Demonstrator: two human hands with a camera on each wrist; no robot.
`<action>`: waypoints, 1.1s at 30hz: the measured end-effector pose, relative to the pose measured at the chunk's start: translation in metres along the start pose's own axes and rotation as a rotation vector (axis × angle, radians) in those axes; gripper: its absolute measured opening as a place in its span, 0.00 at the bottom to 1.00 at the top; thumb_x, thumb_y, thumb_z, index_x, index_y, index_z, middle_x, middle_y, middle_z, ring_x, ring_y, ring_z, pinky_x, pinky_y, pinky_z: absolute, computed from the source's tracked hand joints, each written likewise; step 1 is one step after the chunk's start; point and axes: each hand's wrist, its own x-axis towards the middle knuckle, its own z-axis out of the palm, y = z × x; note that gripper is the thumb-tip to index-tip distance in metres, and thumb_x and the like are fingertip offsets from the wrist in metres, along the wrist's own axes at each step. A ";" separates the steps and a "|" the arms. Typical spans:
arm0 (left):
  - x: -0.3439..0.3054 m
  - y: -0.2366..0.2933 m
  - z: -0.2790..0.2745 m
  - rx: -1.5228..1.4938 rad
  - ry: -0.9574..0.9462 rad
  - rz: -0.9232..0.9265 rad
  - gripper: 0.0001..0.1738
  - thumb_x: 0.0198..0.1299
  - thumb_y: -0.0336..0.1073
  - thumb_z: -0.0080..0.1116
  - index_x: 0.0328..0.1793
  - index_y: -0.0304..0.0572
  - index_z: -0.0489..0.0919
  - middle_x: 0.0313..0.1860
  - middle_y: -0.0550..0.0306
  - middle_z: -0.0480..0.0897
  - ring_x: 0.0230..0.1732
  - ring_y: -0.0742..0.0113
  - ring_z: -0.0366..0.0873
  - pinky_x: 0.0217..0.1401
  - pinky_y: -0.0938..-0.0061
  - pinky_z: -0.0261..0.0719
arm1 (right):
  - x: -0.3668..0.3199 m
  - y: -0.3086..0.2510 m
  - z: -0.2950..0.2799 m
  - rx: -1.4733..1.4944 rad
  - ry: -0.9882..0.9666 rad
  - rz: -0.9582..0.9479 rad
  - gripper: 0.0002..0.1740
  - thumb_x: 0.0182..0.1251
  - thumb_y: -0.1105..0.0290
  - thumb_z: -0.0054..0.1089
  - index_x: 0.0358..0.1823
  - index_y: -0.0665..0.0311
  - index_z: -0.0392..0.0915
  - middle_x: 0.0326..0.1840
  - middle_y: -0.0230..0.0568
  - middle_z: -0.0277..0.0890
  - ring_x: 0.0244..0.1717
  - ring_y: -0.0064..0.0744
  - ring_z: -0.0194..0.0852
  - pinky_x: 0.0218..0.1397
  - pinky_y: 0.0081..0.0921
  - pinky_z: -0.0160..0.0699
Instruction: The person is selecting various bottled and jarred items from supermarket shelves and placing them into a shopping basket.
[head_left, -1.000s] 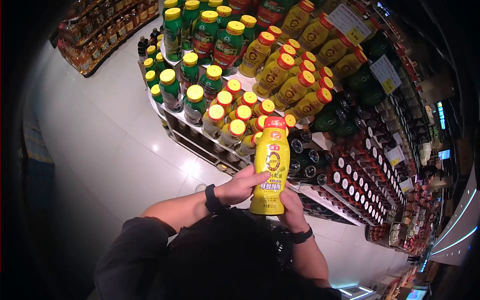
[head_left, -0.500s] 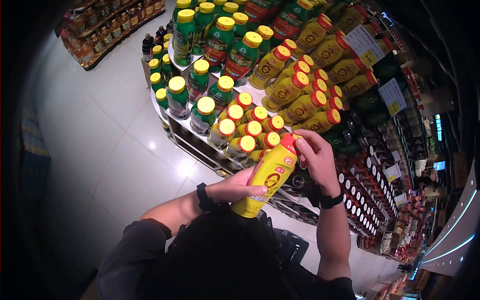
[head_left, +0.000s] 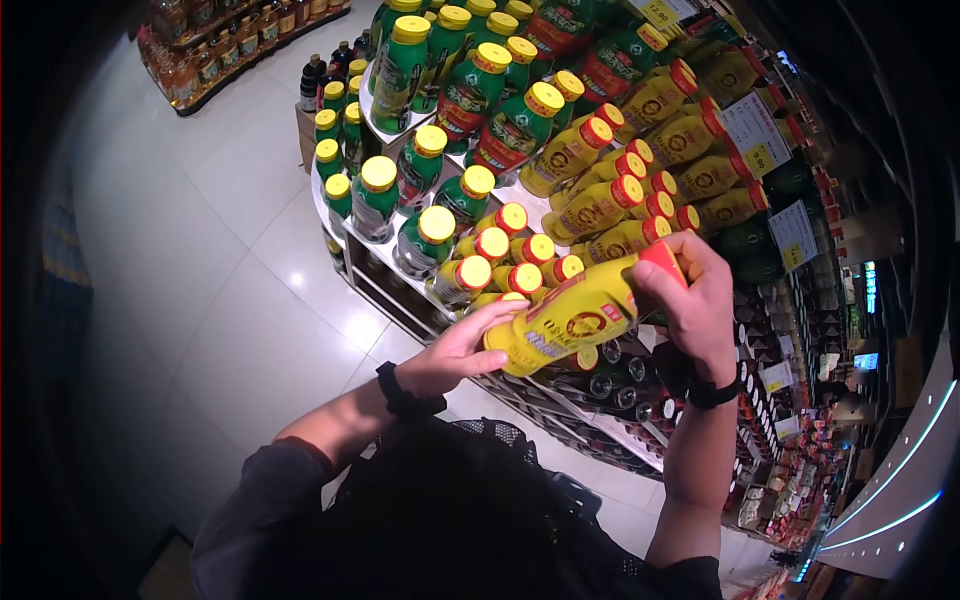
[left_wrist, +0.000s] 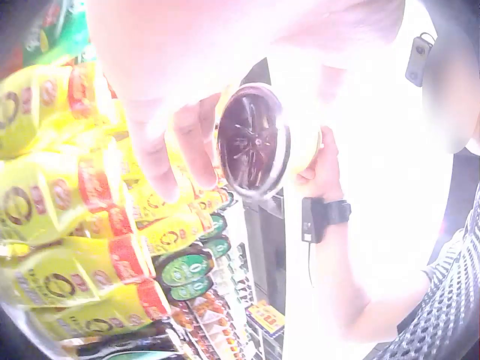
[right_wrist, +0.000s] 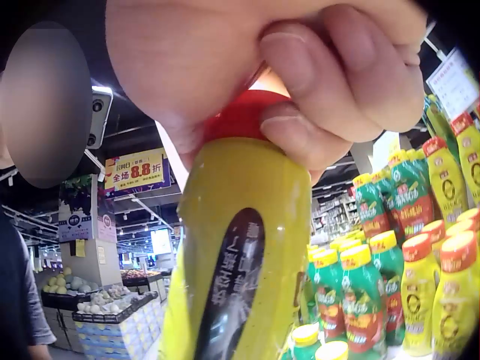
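Observation:
A yellow bottle (head_left: 575, 315) with a red cap (head_left: 662, 256) lies almost level in front of the shelf display. My left hand (head_left: 462, 348) holds its bottom end, fingers wrapped over the base. My right hand (head_left: 692, 300) grips the cap end from above. The left wrist view looks straight at the bottle's round bottom (left_wrist: 251, 141), with my left fingers (left_wrist: 176, 154) beside it and the right hand (left_wrist: 322, 169) behind. In the right wrist view my right fingers (right_wrist: 337, 82) close round the red cap (right_wrist: 238, 116) above the yellow body (right_wrist: 240, 255).
A tiered stand (head_left: 372, 252) holds green bottles with yellow caps (head_left: 420, 170), more yellow bottles with red caps (head_left: 600, 205) and dark bottles (head_left: 620, 370) lower down. Price tags (head_left: 755, 135) hang at the right. White tiled floor (head_left: 220, 280) lies to the left. A black mesh basket (head_left: 495, 432) hangs below my arms.
The bottle has tipped from upright to nearly level and risen toward the shelf. My right hand left the bottle's base and took the cap; the left hand stayed at the base.

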 end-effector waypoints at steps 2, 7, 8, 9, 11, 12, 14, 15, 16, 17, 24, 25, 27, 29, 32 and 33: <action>-0.022 -0.008 -0.023 -0.038 0.099 -0.013 0.41 0.69 0.34 0.58 0.84 0.39 0.53 0.73 0.50 0.69 0.72 0.64 0.70 0.75 0.66 0.66 | 0.019 -0.009 -0.003 0.003 0.141 -0.090 0.13 0.65 0.70 0.73 0.41 0.72 0.79 0.33 0.34 0.83 0.33 0.18 0.80 0.38 0.17 0.77; -0.090 -0.039 -0.070 0.177 0.314 -0.237 0.41 0.65 0.26 0.61 0.82 0.40 0.57 0.60 0.51 0.80 0.51 0.68 0.82 0.60 0.73 0.79 | 0.078 -0.005 0.001 -0.404 0.369 -0.246 0.26 0.62 0.51 0.74 0.46 0.69 0.82 0.34 0.45 0.86 0.35 0.32 0.85 0.42 0.28 0.80; -0.107 -0.056 -0.083 0.211 0.358 -0.283 0.39 0.65 0.24 0.59 0.81 0.38 0.58 0.58 0.50 0.81 0.49 0.68 0.83 0.57 0.75 0.81 | 0.087 -0.007 0.006 -0.475 0.392 -0.240 0.28 0.61 0.48 0.74 0.47 0.69 0.82 0.35 0.47 0.86 0.36 0.37 0.86 0.43 0.31 0.81; -0.126 -0.076 -0.097 0.208 0.413 -0.323 0.35 0.65 0.24 0.59 0.78 0.37 0.62 0.56 0.50 0.82 0.47 0.68 0.83 0.53 0.75 0.82 | 0.095 -0.009 0.011 -0.548 0.414 -0.236 0.30 0.61 0.46 0.73 0.47 0.68 0.82 0.36 0.49 0.86 0.37 0.42 0.86 0.44 0.34 0.81; -0.168 -0.122 -0.128 0.305 0.508 -0.447 0.27 0.67 0.27 0.59 0.72 0.36 0.70 0.49 0.52 0.84 0.43 0.69 0.84 0.46 0.76 0.84 | 0.118 -0.004 0.017 -0.700 0.433 -0.246 0.36 0.60 0.39 0.69 0.49 0.68 0.82 0.39 0.56 0.86 0.42 0.55 0.86 0.47 0.43 0.82; -0.191 -0.145 -0.145 0.408 0.548 -0.534 0.23 0.68 0.29 0.60 0.69 0.36 0.74 0.45 0.52 0.85 0.40 0.69 0.84 0.43 0.76 0.84 | 0.128 0.001 0.019 -0.738 0.418 -0.244 0.36 0.60 0.38 0.68 0.50 0.68 0.81 0.39 0.56 0.86 0.43 0.55 0.86 0.47 0.43 0.82; -0.243 -0.186 -0.165 0.288 0.722 -0.632 0.23 0.66 0.38 0.63 0.65 0.38 0.78 0.40 0.52 0.87 0.34 0.69 0.84 0.36 0.74 0.83 | 0.143 0.006 0.026 -0.813 0.389 -0.236 0.36 0.61 0.38 0.67 0.51 0.68 0.81 0.39 0.57 0.86 0.44 0.56 0.86 0.48 0.44 0.82; -0.275 -0.212 -0.178 0.186 0.784 -0.691 0.22 0.67 0.39 0.63 0.63 0.38 0.78 0.41 0.51 0.87 0.34 0.67 0.85 0.36 0.72 0.83 | 0.147 0.006 0.031 -0.838 0.344 -0.215 0.37 0.62 0.38 0.65 0.51 0.69 0.80 0.40 0.58 0.86 0.44 0.56 0.86 0.48 0.46 0.81; -0.309 -0.230 -0.186 0.088 0.839 -0.751 0.21 0.67 0.41 0.63 0.62 0.38 0.79 0.41 0.51 0.87 0.33 0.66 0.85 0.35 0.70 0.84 | 0.152 0.010 0.034 -0.859 0.314 -0.199 0.37 0.63 0.37 0.65 0.52 0.69 0.79 0.40 0.58 0.86 0.44 0.57 0.86 0.48 0.47 0.81; -0.338 -0.238 -0.185 0.024 0.904 -0.850 0.19 0.69 0.41 0.60 0.61 0.39 0.78 0.43 0.48 0.87 0.35 0.59 0.86 0.35 0.66 0.86 | 0.158 0.017 0.037 -0.879 0.287 -0.181 0.37 0.63 0.37 0.65 0.52 0.69 0.79 0.40 0.58 0.86 0.44 0.57 0.86 0.48 0.47 0.81; -0.418 -0.245 -0.153 -0.103 1.078 -1.186 0.17 0.71 0.40 0.55 0.61 0.39 0.76 0.46 0.40 0.85 0.38 0.47 0.87 0.39 0.55 0.88 | 0.179 0.060 0.054 -0.978 0.191 -0.131 0.39 0.64 0.36 0.64 0.47 0.72 0.75 0.36 0.61 0.83 0.41 0.61 0.84 0.43 0.52 0.79; -0.417 -0.245 -0.153 -0.115 1.085 -1.165 0.18 0.70 0.40 0.56 0.61 0.39 0.76 0.43 0.42 0.85 0.37 0.49 0.87 0.38 0.56 0.87 | 0.181 0.063 0.055 -0.987 0.180 -0.122 0.40 0.64 0.36 0.64 0.51 0.72 0.75 0.37 0.61 0.83 0.42 0.60 0.84 0.43 0.52 0.79; -0.412 -0.241 -0.153 -0.112 1.092 -1.087 0.18 0.69 0.40 0.58 0.60 0.39 0.77 0.41 0.43 0.86 0.34 0.51 0.86 0.36 0.58 0.87 | 0.182 0.066 0.057 -0.994 0.171 -0.112 0.39 0.64 0.36 0.63 0.51 0.72 0.75 0.37 0.61 0.84 0.42 0.60 0.84 0.44 0.51 0.80; -0.388 -0.236 -0.155 -0.082 1.085 -0.975 0.18 0.69 0.40 0.59 0.60 0.39 0.77 0.41 0.44 0.86 0.34 0.53 0.86 0.36 0.59 0.87 | 0.181 0.065 0.060 -0.991 0.179 -0.110 0.37 0.65 0.38 0.64 0.45 0.73 0.76 0.37 0.61 0.84 0.41 0.60 0.84 0.44 0.52 0.80; -0.340 -0.226 -0.170 -0.099 1.042 -0.817 0.17 0.69 0.39 0.59 0.60 0.40 0.78 0.41 0.47 0.86 0.33 0.56 0.86 0.36 0.63 0.87 | 0.182 0.064 0.062 -0.999 0.174 -0.072 0.37 0.65 0.38 0.63 0.46 0.73 0.76 0.37 0.61 0.84 0.41 0.59 0.85 0.44 0.52 0.81; -0.332 -0.226 -0.174 -0.124 1.034 -0.792 0.17 0.69 0.38 0.59 0.60 0.40 0.78 0.41 0.47 0.86 0.32 0.57 0.85 0.35 0.64 0.86 | 0.183 0.064 0.062 -0.996 0.181 -0.080 0.37 0.65 0.38 0.63 0.46 0.73 0.76 0.37 0.61 0.84 0.41 0.59 0.85 0.44 0.51 0.81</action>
